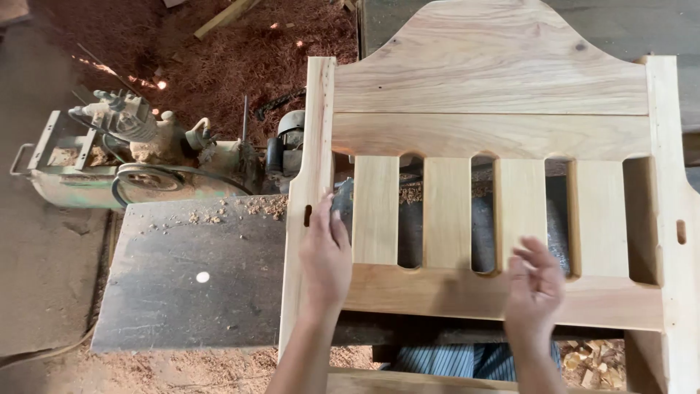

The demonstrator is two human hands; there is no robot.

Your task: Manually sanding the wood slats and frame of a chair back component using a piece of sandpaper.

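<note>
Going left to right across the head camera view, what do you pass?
Green belt-driven machine → dark table → left hand on the wooden headboard's left post → right hand → headboard's right post.

No packages, labels, signs or screens.

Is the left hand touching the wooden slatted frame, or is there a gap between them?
Touching. In the head view, the left hand lies on the wooden slatted frame, with its fingers over the gap between the left post and the first slat.

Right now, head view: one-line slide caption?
Left hand on slatted wooden headboard, right hand blurred at a slat.
</note>
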